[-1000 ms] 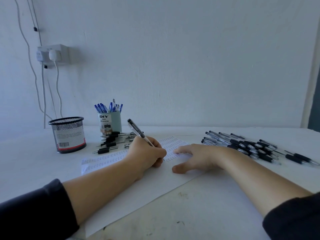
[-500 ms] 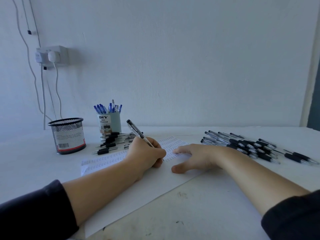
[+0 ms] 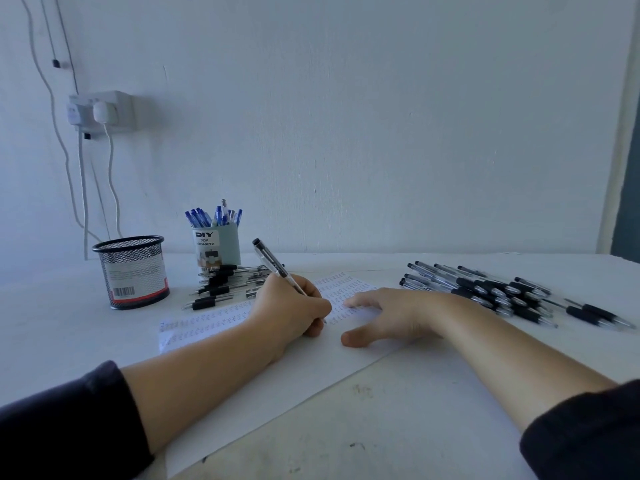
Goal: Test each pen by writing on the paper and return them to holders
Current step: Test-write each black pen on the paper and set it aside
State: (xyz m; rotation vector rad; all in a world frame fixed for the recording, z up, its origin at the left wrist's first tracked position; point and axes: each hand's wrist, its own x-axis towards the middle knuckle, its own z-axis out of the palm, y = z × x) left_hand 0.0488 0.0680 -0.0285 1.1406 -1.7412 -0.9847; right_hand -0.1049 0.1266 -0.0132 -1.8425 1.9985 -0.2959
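Note:
My left hand (image 3: 291, 308) grips a clear pen with a black cap end (image 3: 273, 263), its tip down on the white paper (image 3: 311, 368), which carries rows of small written marks. My right hand (image 3: 388, 315) lies flat on the paper with fingers spread, holding the sheet down. A black mesh holder (image 3: 133, 271) stands at the left. A pale green holder (image 3: 216, 245) full of blue pens stands behind the paper. Several black pens (image 3: 225, 287) lie in front of it. A larger pile of black pens (image 3: 502, 292) lies to the right.
The white table (image 3: 415, 427) meets a white wall at the back. A wall socket (image 3: 102, 112) with a plug and hanging cables sits upper left. A dark edge shows at the far right.
The left hand and pen have shifted very slightly on the paper. The right hand stays flat in the same place.

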